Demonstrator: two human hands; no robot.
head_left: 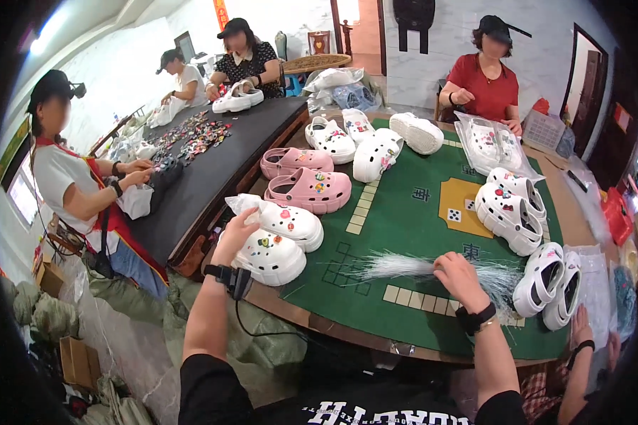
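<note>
Fingers of the left hand (pixel 235 230) close on the crumpled white paper stuffing (pixel 242 205) sticking out of a white clog (pixel 288 222), which sits at the left edge of the green tabletop (pixel 404 227) atop its pair, another white clog (pixel 271 256). The right hand (pixel 459 277) pinches shut on a bundle of thin clear plastic ties (pixel 397 265) lying near the front edge. Behind the white clogs stand two pink clogs (pixel 308 180); more white clogs (pixel 509 209) rest toward the right edge.
</note>
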